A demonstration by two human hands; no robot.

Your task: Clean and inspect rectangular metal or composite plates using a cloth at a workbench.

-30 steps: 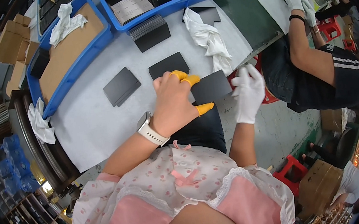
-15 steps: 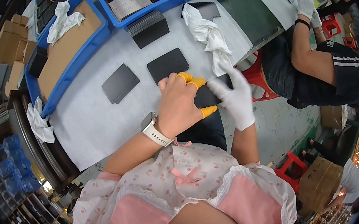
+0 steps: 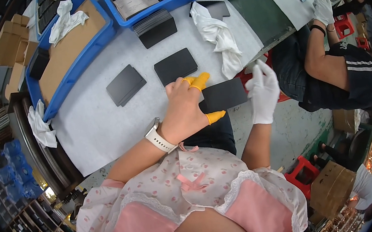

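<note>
My left hand (image 3: 186, 100), with yellow finger cots (image 3: 200, 81) on its fingertips and thumb, grips a thin dark rectangular plate (image 3: 227, 95) at its left end. The plate sticks out to the right, over the table's front edge. Just beyond its right end is my right hand (image 3: 263, 91) in a white glove, apart from the plate, with its fingers loosely apart and nothing visible in them. On the white-covered table ahead lie a small stack of grey-black plates (image 3: 126, 85) and a black stack (image 3: 175, 67). Behind them stands a thicker row of black plates (image 3: 158, 30).
A crumpled white cloth (image 3: 217, 37) lies at the back right, over another dark plate (image 3: 217, 9). Blue trays (image 3: 173, 2) line the back and left (image 3: 70, 67). To the right a co-worker (image 3: 326, 61) sits, wearing white gloves. Red stools (image 3: 302, 171) stand on the floor.
My right hand has moved off the dark plate to the right, leaving more of the plate uncovered. The left hand keeps its grip almost in place.
</note>
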